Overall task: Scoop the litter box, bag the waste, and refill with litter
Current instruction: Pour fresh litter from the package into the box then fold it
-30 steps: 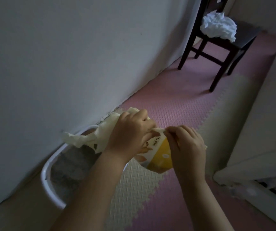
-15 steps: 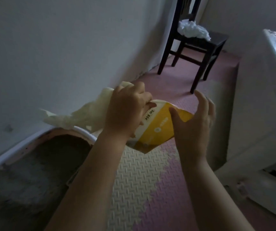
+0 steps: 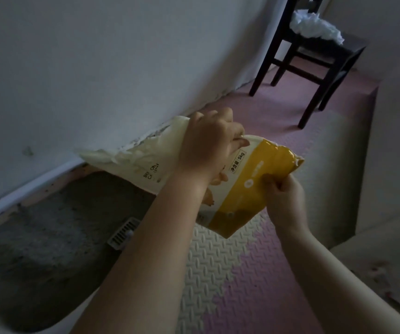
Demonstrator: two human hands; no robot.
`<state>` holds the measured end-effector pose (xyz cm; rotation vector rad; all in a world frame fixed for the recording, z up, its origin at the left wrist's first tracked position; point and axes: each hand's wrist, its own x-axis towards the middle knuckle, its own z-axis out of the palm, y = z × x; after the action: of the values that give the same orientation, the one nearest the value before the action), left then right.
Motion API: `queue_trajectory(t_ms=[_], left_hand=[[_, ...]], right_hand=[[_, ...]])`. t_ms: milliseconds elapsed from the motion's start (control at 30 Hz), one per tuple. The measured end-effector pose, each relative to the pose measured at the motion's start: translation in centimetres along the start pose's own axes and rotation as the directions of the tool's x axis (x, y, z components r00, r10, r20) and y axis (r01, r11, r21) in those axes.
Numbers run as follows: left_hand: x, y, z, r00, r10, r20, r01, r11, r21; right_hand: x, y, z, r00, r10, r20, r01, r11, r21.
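Pink and cream foam mats are covering the floor beside a pale wall. A dark chair is standing farther off with something white and crumpled on its seat (cloth or plastic, hard to say). The left hand is gripping the litter bag by its upper edge, fingers curled. The right hand is pinching its yellow bottom end. The bag is tilting mouth-first over the grey litter in the litter box, where a slotted scoop is lying.

The litter bag is crinkled plastic film with a slight sheen. The litter looks grainy and matt inside the smooth plastic litter box. The floor mat is foam, embossed with a raised diamond pattern. The chair is dark, smooth wood.
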<state>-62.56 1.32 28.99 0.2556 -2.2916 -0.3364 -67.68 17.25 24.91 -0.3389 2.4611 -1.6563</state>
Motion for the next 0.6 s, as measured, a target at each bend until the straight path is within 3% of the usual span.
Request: queue_trajectory(t_ms=[233,600], left_hand=[[0.1,-0.2,-0.1,0.977,-0.192,0.092,0.192,0.981,0.010],[-1.6,-0.7,0.9,0.971,-0.227,-0.073,0.231,0.971,0.058]], right_hand=[[0.2,0.4,0.7,0.993,-0.063,-0.103,0.056,0.996,-0.063],[-1.2,-1.3,0.9,0.968,-0.235,-0.085,0.213,0.954,-0.212]])
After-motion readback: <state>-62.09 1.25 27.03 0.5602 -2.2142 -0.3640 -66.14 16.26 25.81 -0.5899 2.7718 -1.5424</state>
